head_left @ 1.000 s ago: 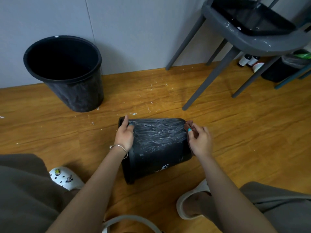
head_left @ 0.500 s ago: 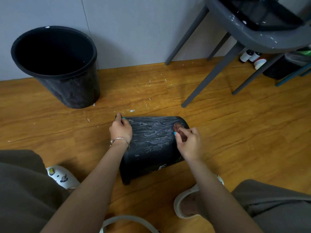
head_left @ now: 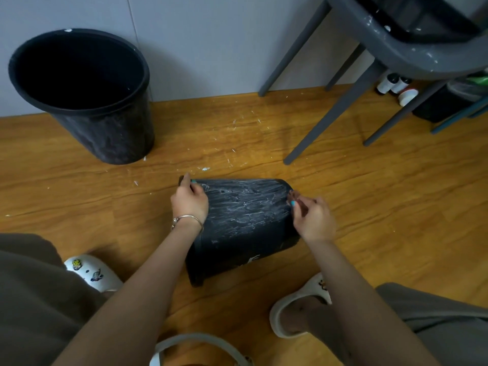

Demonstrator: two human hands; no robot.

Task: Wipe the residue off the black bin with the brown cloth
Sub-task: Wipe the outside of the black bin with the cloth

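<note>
— While she's crouched over it like that, what do you make of it?

— Black plastic bin (head_left: pixel 245 223) lying on its side on the wood-grain floor (head_left: pixel 383 207), between her two feet; its upper flank is streaked all over with whitish residue (head_left: pixel 248 204); her left hand (head_left: pixel 190 200) is curled over the rim end, thumb and fingers closed on the lip; her right hand (head_left: pixel 313 220) is at the base end with the fingertips pinched on a small wad of brown cloth (head_left: pixel 292 196) (only a scrap of it shows, so I can't tell how much she has).

— What could go wrong?

— It's round and on its side; press hard across the curve and I'd guess it rolls toward the wall unless the left hand holds firm; the cloth is such a small pinch that it could slip out, or just smear the film about; flakes may drop onto a floor already speckled white.

— Count things for me.

— Two black bins: this one and an upright black round bin (head_left: pixel 87 101) by the wall, well apart; one cloth; one grey plastic chair (head_left: pixel 396 48); two white clogs; one silver bracelet (head_left: pixel 188 219) on the left wrist; a few small bottles under the chair, too cramped to count.
</note>
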